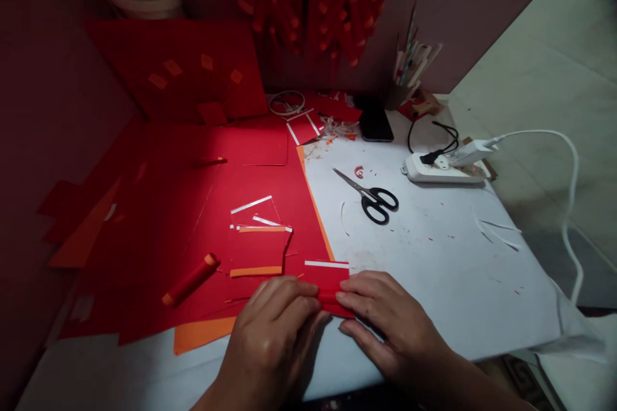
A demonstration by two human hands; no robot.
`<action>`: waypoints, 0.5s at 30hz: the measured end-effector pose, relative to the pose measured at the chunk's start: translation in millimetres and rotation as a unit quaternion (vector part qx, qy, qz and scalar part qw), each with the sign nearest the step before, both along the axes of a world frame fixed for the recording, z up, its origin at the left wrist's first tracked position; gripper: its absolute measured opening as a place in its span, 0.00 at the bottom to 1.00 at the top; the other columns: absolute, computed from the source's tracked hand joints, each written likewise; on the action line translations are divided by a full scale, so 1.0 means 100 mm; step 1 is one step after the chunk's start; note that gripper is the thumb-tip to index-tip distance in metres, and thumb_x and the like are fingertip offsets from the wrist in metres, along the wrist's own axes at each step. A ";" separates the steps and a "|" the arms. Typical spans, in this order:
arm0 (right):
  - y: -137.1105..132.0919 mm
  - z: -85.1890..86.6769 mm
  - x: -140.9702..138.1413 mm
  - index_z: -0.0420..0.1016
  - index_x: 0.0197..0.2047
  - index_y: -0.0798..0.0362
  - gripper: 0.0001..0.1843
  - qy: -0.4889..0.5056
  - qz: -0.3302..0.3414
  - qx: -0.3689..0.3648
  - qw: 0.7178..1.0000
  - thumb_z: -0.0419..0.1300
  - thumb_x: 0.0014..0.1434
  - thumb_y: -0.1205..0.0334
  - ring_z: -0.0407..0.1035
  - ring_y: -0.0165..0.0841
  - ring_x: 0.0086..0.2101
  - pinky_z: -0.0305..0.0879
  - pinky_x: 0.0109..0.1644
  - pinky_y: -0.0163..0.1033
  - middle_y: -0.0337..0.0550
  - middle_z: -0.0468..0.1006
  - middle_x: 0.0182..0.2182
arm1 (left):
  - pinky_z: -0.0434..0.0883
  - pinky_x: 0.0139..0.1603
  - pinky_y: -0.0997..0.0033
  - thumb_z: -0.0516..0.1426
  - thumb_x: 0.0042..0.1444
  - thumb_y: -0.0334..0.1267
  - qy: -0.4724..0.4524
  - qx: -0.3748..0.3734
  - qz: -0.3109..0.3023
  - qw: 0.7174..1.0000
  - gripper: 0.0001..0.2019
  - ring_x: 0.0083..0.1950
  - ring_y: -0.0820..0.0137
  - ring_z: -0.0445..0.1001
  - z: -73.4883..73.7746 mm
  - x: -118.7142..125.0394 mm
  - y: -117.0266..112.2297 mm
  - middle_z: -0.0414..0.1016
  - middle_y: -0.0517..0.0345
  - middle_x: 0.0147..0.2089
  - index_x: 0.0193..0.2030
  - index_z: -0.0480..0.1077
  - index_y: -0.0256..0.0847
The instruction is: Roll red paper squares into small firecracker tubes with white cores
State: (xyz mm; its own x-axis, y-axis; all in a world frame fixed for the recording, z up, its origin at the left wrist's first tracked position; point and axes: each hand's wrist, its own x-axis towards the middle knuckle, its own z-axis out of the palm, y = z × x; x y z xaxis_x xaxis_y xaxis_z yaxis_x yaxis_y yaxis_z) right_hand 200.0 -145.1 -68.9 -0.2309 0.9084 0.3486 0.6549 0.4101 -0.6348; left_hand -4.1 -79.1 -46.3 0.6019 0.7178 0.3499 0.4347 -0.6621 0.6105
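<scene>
Left hand [276, 324] and right hand [388, 316], both mine, clamp the part-rolled paper [328, 275] at either side; scissors [369, 194] lie beyond.

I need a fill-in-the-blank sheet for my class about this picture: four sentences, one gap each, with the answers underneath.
1. The left hand and right hand touch a piece of red paper with a ______ strip along its far edge.
2. The red roll has ______ ends.
3. Seen from the camera, the power strip lies to the ______ of the scissors.
4. The phone is ______ in colour.

Missing words: white; orange; right; black.
</scene>
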 end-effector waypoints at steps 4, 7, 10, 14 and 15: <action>-0.01 -0.01 0.00 0.71 0.53 0.53 0.16 -0.015 -0.011 0.003 1.000 0.61 0.62 0.72 0.74 0.41 0.46 0.72 0.53 0.51 0.49 0.82 0.45 | 0.73 0.37 0.64 0.59 0.61 0.30 -0.003 -0.015 0.009 1.000 0.03 0.36 0.65 0.74 0.00 0.00 0.00 0.77 0.55 0.35 0.36 0.72 0.40; -0.01 0.00 0.00 0.72 0.52 0.52 0.15 -0.006 -0.022 0.004 1.000 0.60 0.62 0.73 0.75 0.41 0.44 0.73 0.50 0.50 0.47 0.82 0.43 | 0.73 0.36 0.64 0.59 0.61 0.30 -0.003 -0.025 0.013 1.000 0.03 0.35 0.66 0.73 0.00 0.00 -0.01 0.76 0.56 0.34 0.37 0.72 0.40; -0.01 0.01 0.00 0.73 0.50 0.51 0.14 0.001 -0.034 0.000 0.999 0.60 0.62 0.73 0.75 0.40 0.42 0.74 0.49 0.50 0.47 0.82 0.41 | 0.72 0.35 0.64 0.59 0.61 0.29 0.001 -0.028 0.018 0.999 0.03 0.34 0.66 0.72 -0.01 0.00 -0.02 0.75 0.56 0.34 0.37 0.71 0.40; -0.02 0.00 0.00 0.74 0.49 0.50 0.12 0.000 -0.042 -0.007 0.999 0.60 0.63 0.72 0.74 0.41 0.42 0.74 0.47 0.51 0.47 0.82 0.40 | 0.71 0.34 0.64 0.58 0.62 0.30 0.012 -0.026 0.021 0.999 0.03 0.34 0.66 0.71 -0.02 0.01 -0.02 0.74 0.56 0.34 0.36 0.71 0.40; -0.02 0.00 0.00 0.74 0.48 0.51 0.12 -0.001 -0.044 -0.006 0.999 0.60 0.63 0.72 0.74 0.41 0.41 0.74 0.47 0.50 0.48 0.81 0.40 | 0.71 0.34 0.64 0.58 0.62 0.30 0.014 -0.026 0.021 0.999 0.03 0.34 0.66 0.70 -0.02 0.01 -0.02 0.73 0.56 0.34 0.36 0.70 0.40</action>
